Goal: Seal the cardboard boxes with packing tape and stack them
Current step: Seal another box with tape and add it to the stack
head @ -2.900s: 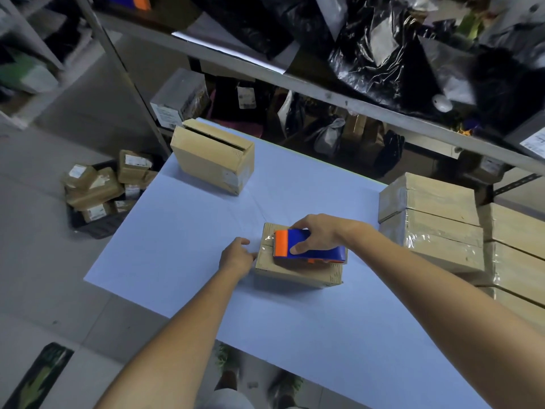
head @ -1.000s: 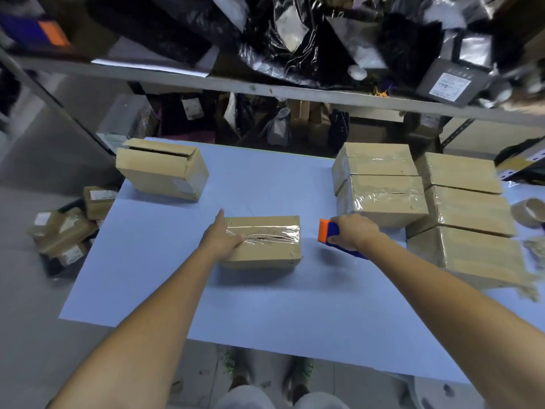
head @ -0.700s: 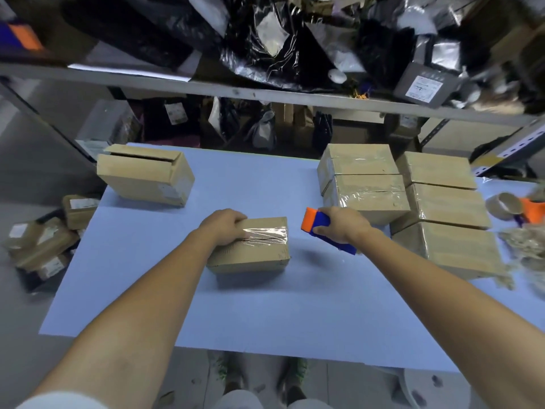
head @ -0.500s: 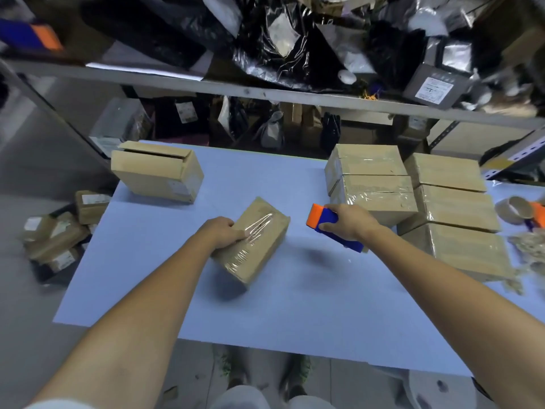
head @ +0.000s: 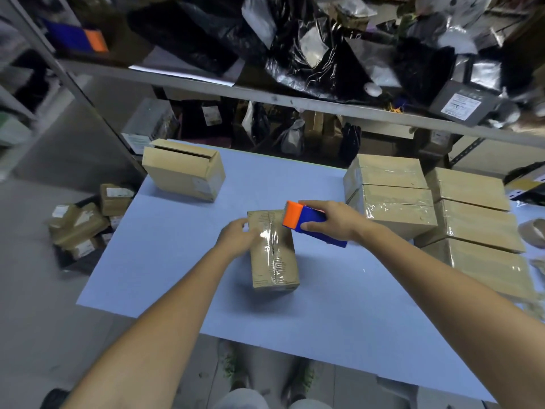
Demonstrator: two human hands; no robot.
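- While the left hand (head: 237, 239) is gripping a taped brown cardboard box (head: 274, 261), fingers curled,
- the right hand (head: 336, 221) is clamping its fingers round a blue-and-orange plastic tape dispenser (head: 303, 216).

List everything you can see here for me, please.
table: one, pale blue, centre
taped box: one, brown, mid-table
unsealed box: one, brown, table's far left corner
stacked boxes: at least five, brown, table's right side
tape dispenser: one, blue and orange, over the taped box's far end
tape roll: one, brownish, right edge
parcels: several, brown, floor at left
bags: many, black, shelf above
left hand: holds the taped box
right hand: grips the tape dispenser
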